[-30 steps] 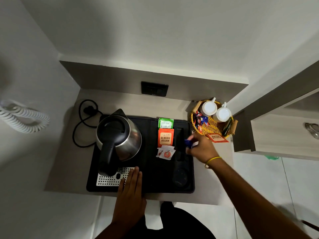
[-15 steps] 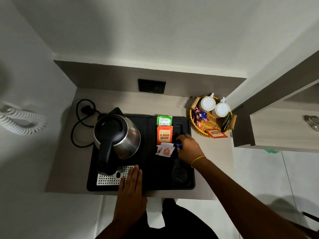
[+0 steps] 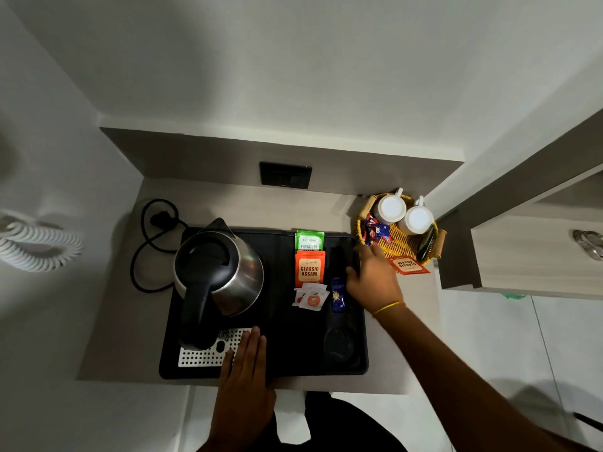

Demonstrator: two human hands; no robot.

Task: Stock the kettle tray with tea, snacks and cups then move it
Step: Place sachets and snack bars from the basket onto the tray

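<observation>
Kettle tray sits on the counter, carrying one kettle, two tea packets and one blue snack. Two white cups stand in one basket beside it. Left hand lies flat, fingers together; right hand hovers loosely spread, empty.

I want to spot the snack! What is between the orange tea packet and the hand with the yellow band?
In the head view, a dark blue snack wrapper lies on the black tray, between the orange Classic Assam tea packet and the right hand.
</observation>
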